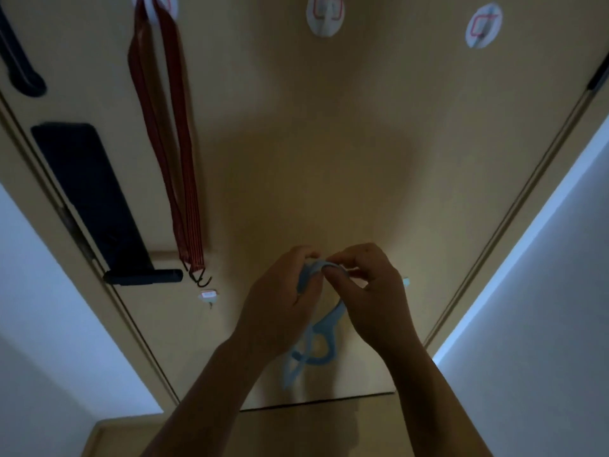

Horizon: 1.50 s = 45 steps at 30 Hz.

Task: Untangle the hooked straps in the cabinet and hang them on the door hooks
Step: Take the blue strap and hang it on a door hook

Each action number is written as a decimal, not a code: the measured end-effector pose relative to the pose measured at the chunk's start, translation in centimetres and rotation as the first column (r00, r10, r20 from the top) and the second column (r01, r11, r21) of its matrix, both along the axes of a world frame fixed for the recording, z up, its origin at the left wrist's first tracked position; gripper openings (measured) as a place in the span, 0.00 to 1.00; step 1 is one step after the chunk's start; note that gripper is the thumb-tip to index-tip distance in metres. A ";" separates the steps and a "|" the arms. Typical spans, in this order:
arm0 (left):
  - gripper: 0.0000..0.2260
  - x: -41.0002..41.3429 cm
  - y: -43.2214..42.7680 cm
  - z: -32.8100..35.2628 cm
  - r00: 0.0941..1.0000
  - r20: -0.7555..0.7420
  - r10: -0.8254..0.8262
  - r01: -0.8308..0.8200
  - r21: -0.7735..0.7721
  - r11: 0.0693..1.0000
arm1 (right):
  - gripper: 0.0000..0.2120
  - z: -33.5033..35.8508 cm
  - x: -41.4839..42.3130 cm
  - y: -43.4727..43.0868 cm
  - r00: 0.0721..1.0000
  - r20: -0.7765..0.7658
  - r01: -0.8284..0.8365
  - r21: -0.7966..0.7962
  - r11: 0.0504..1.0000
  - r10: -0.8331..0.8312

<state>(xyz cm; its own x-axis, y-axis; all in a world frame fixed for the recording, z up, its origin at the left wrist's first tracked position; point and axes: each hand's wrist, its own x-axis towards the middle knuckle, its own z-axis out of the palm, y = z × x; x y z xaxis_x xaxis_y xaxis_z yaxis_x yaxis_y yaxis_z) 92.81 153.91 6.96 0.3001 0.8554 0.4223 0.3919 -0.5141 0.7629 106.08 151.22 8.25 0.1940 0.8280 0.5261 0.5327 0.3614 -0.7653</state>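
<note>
The blue strap [328, 324] is pinched at its upper loop by left hand [280, 301] and right hand [372, 291], low before the door [362, 143]. Its tangle is best eased apart slowly, then raised to the free hook [324, 14].

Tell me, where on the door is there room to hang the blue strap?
Free for the blue strap: the middle hook and right hook, plain door below them. The left side is crowded: the red strap hangs beside the black handle.
</note>
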 end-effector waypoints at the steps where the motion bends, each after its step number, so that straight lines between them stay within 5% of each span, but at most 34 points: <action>1: 0.13 0.4 1.1 0.3 0.999 0.000 0.033 -0.033 0.047 0.998 | 0.10 0.4 0.4 1.3 1.000 0.018 0.005 0.034 0.999 -0.006; 9: 0.18 3.5 10.0 4.6 0.942 0.132 0.309 -0.336 0.345 0.876 | 0.04 5.1 3.9 11.0 0.990 0.132 -0.088 0.261 0.961 0.054; 18: 0.06 6.2 15.6 14.2 0.834 0.420 0.358 -0.524 0.399 0.753 | 0.02 14.1 4.8 18.4 0.996 0.084 -0.077 0.517 0.853 0.039; 27: 0.11 5.8 19.7 22.2 0.828 0.377 0.414 -0.542 0.352 0.763 | 0.05 20.5 3.3 22.2 0.993 -0.085 -0.023 0.553 0.833 0.084; 36: 0.12 5.7 22.3 20.9 0.837 0.279 0.470 -0.547 0.431 0.717 | 0.05 19.6 3.8 24.8 0.990 -0.085 -0.053 0.502 0.863 0.110; 45: 0.18 6.8 21.9 13.8 0.825 0.443 0.351 -0.543 0.446 0.712 | 0.10 15.3 3.4 23.8 0.999 -0.021 0.048 0.580 0.814 -0.044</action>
